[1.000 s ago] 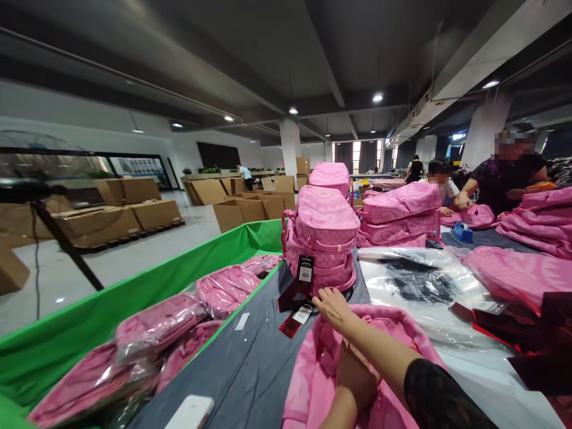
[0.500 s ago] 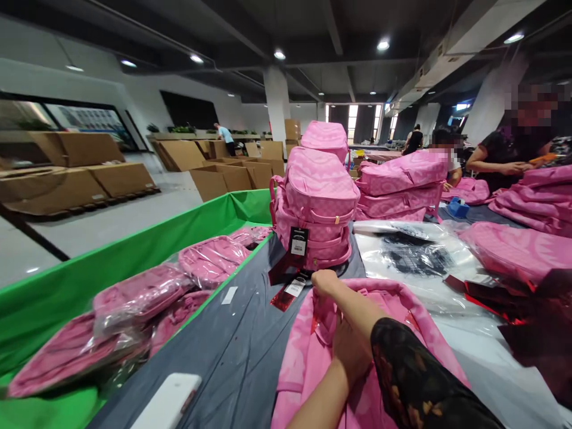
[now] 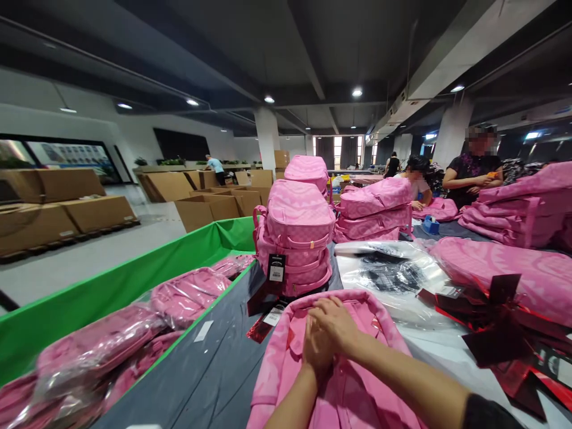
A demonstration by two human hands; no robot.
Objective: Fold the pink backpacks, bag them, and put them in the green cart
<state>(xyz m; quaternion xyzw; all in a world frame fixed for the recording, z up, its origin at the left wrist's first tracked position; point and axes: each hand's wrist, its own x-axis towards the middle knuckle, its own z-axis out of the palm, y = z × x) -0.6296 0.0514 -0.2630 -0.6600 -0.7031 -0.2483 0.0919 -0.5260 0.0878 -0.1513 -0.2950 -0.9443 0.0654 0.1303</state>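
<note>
Head view shows the pink backpack (image 3: 353, 390) at lower centre, long axis running up the frame beneath both hands, right hand (image 3: 336, 325) overlapping left hand (image 3: 316, 347) and nearer its top rim, each grip's closure impossible to tell.

Head view | worn on the person's head, the camera looked out over the grey table (image 3: 214, 351) | it faced forward and slightly down | left hand (image 3: 315, 350) and right hand (image 3: 337, 325) appeared close, windows (image 3: 338, 152) far

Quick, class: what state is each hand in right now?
Left hand: over the pink backpack; grip cannot be told.
Right hand: overlapping the left hand; grip cannot be told.
</note>
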